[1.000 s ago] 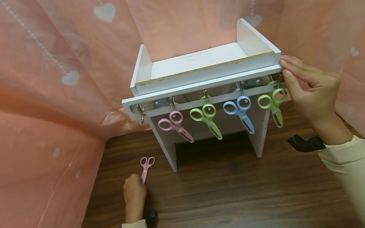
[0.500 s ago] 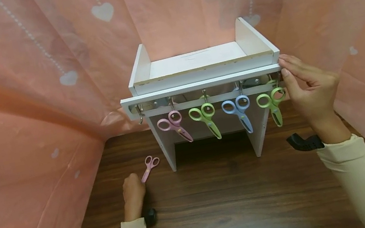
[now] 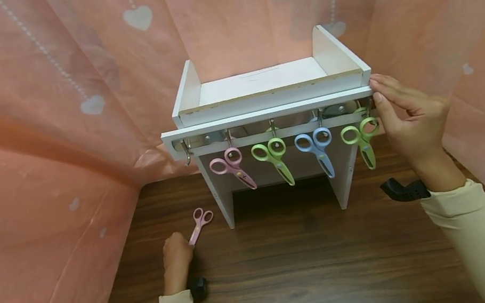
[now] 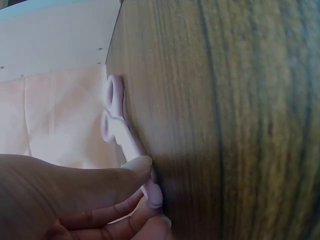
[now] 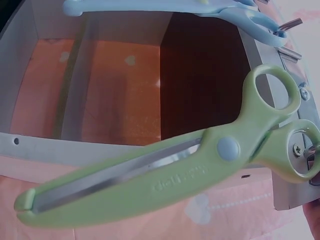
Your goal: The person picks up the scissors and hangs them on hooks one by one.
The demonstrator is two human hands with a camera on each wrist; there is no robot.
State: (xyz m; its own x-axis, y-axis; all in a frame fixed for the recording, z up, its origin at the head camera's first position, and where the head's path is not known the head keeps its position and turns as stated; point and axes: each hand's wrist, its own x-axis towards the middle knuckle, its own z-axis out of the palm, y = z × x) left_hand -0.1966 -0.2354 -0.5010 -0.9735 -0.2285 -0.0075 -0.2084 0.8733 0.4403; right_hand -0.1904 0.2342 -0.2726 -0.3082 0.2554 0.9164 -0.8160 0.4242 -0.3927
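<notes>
My left hand (image 3: pixel 177 255) is low over the table at the left, pinching a pair of pink scissors (image 3: pixel 196 232) by the blade end between thumb and fingers. In the left wrist view the pink scissors (image 4: pixel 129 142) point their handle loops away from the hand, close along the wood. My right hand (image 3: pixel 418 123) holds the right end of a white hook rail (image 3: pixel 265 114), thumb in front. From the rail's hooks hang another pink pair (image 3: pixel 243 175), a green pair (image 3: pixel 282 166), blue scissors (image 3: pixel 323 158) and, nearest my right hand, a second green pair (image 5: pixel 115 185).
The rail runs along the front of a white shelf unit (image 3: pixel 272 98) standing on the dark wooden table (image 3: pixel 293 272). A metal hook (image 3: pixel 186 153) sticks out at the rail's left end. A pink curtain (image 3: pixel 239 22) with hearts surrounds the back and sides.
The pink scissors in my left hand have swivelled, their handle loops shifting right toward the shelf unit. My right hand stays at the rail's end, and the hanging scissors keep their places.
</notes>
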